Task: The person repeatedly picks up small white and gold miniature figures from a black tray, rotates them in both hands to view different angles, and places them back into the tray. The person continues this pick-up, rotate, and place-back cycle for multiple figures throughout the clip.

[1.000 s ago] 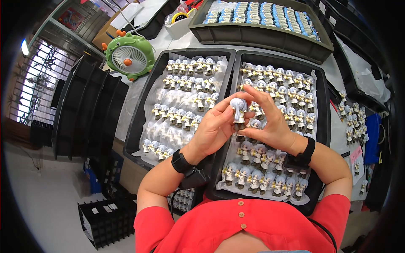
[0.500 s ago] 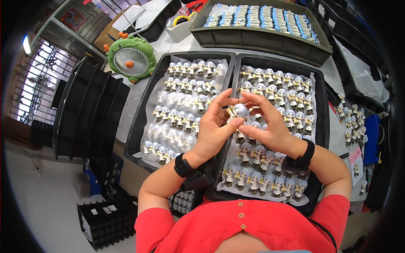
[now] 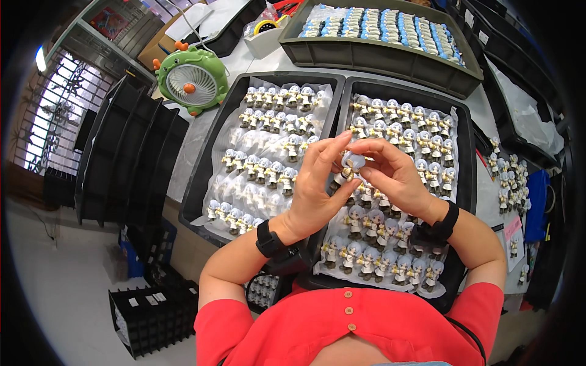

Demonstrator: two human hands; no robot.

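While the left hand (image 3: 312,194) and right hand (image 3: 406,188) hold one doll (image 3: 352,162) between narrowed fingers over the right tray (image 3: 467,155), not yet set down, rows of dolls (image 3: 368,261) already fill much of that tray; the tray left of it (image 3: 199,178) shows paler rows (image 3: 256,197), contents unclear.

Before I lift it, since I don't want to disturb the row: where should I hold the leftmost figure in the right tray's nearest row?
Probably take the leftmost figure by its large rounded head, coming from above and your left. It appears to lie face up, no figure flanks it there, and the next figure lies close on the right.
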